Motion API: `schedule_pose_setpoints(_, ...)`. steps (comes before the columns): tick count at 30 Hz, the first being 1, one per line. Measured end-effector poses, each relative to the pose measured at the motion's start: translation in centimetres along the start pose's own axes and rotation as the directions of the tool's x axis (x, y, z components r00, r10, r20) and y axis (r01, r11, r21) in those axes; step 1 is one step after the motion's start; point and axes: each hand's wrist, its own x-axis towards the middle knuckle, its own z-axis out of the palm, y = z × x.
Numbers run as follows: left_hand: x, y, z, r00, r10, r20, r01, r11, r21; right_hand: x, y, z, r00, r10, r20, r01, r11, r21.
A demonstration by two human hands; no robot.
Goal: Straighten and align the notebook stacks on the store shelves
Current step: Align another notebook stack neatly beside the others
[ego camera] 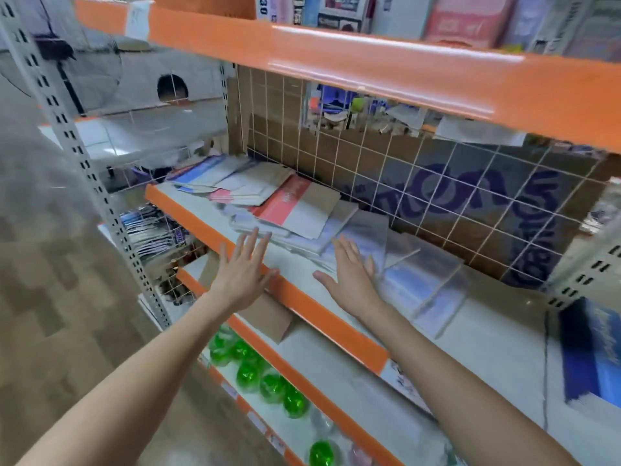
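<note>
Notebooks: a slumped, fanned pile (268,200) lay on the shelf (295,260), against the wire grid (420,183).
Left hand (243,274): fingers spread flat, holding nothing, over the shelf's front edge.
Right hand (353,270): fingers straight, empty, over the shelf just right of the pile.
Doing it well: probably bracket both sides and square the covers together.
Unclear: motion blur hid cover details and the pile's edges.

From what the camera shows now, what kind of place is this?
Most likely a stationery aisle in a shop. Orange-edged metal shelves carry a messy pile of notebooks, a wire grid back panel stands behind them, and small labels, perhaps price tags, sit on a lower shelf edge.
</note>
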Motion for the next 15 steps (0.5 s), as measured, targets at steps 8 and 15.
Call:
schedule_pose_setpoints(8,9.6,-2.5,-1.4,0.968,0.238,0.076,-0.246,0.960,0.133,9.7,-2.3,1.7,0.991,0.048,0.123,-0.044,0.998,-0.033)
schedule_pose_setpoints(15,13.6,-4.1,-0.4,0.928,0.328,0.174,-0.356,0.920,0.165,12.2,-3.4,3.1,0.977,0.109,0.181,-0.088,0.988,-0.125)
